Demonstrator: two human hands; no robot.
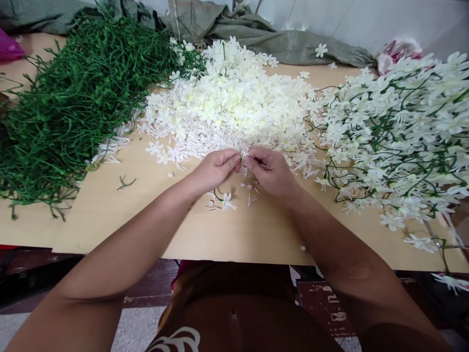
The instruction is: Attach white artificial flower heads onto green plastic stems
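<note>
My left hand [222,167] and my right hand [269,168] meet over the middle of the table, thumbs and fingertips pinched close together. Between them shows a bit of green artificial flower stem [241,158], held in the left fingers. A white artificial flower [227,201] hangs or lies just below the left hand, and a curved green stem runs up from it toward that hand. What the right fingertips pinch is too small to make out. Just beyond both hands lie many white stamen pieces [205,142] and a heap of loose white petals [238,98].
A big pile of green plastic stems [84,98] covers the left side. Assembled white flowers on stems [395,132] are heaped at the right, some over the table edge. Grey-green sacking [293,46] lies along the back. A stray green stem [126,183] rests on the tan tabletop [120,215].
</note>
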